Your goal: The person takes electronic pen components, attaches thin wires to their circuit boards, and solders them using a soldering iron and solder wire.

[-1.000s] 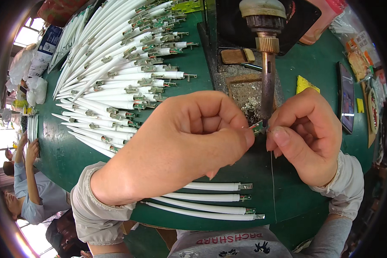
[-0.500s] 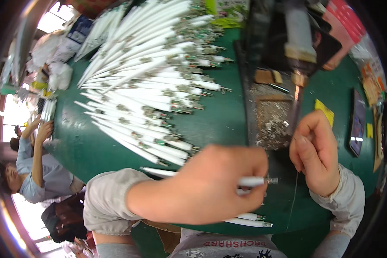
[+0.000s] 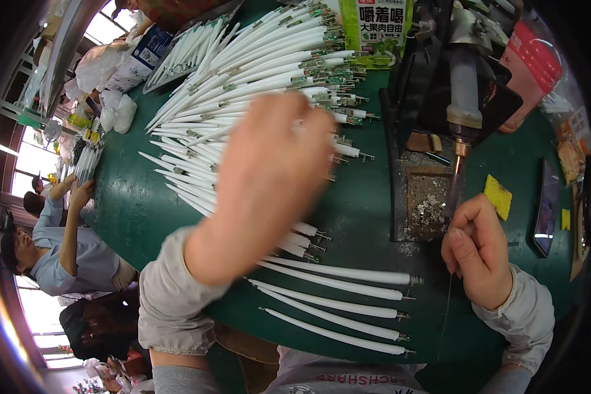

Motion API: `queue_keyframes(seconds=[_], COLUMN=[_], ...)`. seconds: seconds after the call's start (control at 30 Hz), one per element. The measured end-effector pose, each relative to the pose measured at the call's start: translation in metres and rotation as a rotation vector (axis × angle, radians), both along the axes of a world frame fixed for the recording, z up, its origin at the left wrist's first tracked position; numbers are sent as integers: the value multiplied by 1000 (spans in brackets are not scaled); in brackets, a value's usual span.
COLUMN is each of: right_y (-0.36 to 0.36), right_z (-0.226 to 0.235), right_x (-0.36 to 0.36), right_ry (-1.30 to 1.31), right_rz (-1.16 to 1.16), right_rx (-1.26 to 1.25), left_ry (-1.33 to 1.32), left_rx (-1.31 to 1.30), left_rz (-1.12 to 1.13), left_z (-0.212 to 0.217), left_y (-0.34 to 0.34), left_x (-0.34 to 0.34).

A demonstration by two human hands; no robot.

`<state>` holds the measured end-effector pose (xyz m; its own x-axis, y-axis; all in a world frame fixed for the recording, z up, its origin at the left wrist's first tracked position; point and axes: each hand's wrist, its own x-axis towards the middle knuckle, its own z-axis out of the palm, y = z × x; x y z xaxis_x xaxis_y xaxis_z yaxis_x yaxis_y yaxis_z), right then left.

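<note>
A large pile of thin, tapered white sticks (image 3: pixel 262 62) with small green circuit boards and metal ends lies fanned out on the green table. Over its near part is my left hand (image 3: pixel 272 154), smeared by motion. Its fingers are mostly hidden, so whether it holds a stick does not show. My right hand (image 3: pixel 477 253) pinches a thin solder wire (image 3: pixel 448 308), which hangs below it. Just above these fingers points the tip of a soldering iron (image 3: pixel 454 180), mounted on a dark stand. Several separate white sticks (image 3: pixel 335 305) lie in a row in front of me.
Beneath the iron, a tray (image 3: pixel 410 197) holds bits of solder. A yellow sponge (image 3: pixel 498 197) and a phone (image 3: pixel 545 207) lie to the right. At the back stand a green packet (image 3: pixel 375 33) and a pink pouch (image 3: pixel 535 65). Another person (image 3: pixel 72 246) works at the far left.
My left hand has let go of a white stick at the row in front of me and moved up and left over the pile. My right hand stays nearly in place with the solder wire.
</note>
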<state>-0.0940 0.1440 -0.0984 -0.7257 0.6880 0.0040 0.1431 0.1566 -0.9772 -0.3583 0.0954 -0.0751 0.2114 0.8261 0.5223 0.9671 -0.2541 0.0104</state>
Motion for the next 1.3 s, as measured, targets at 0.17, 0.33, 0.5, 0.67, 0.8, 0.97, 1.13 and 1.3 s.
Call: queue_keyframes(seconds=[0.17,0.33,0.5,0.67,0.8,0.97,1.13,1.3], right_y=[-4,-3,-9,-13,-10,-3,-4,-2], right_z=[7,6,10,17,11,16,17,16], right_x=[1,3,5,3,6,7,5,6], right_ry=[7,27,143,186,218,112,55,41], right_rz=[13,-28,85,77,127,206,181,189], right_rx=[18,-35,-70,-371,-378,-217,-155,-142], left_ry=[130,113,-195,-426,-697,-1107,-1106,-1092], left_rx=[29,-65,-338,-457,-652,-1029,-1032,-996], left_rz=[142,63,-195,-382,-322,-244,-229,-247], left_z=[-3,13,33,15,19,13,14,13], left_y=[11,-7,-41,-42,-37,-38,-36,-34], left_x=[-44,-5,49,65,68,63,65,65])
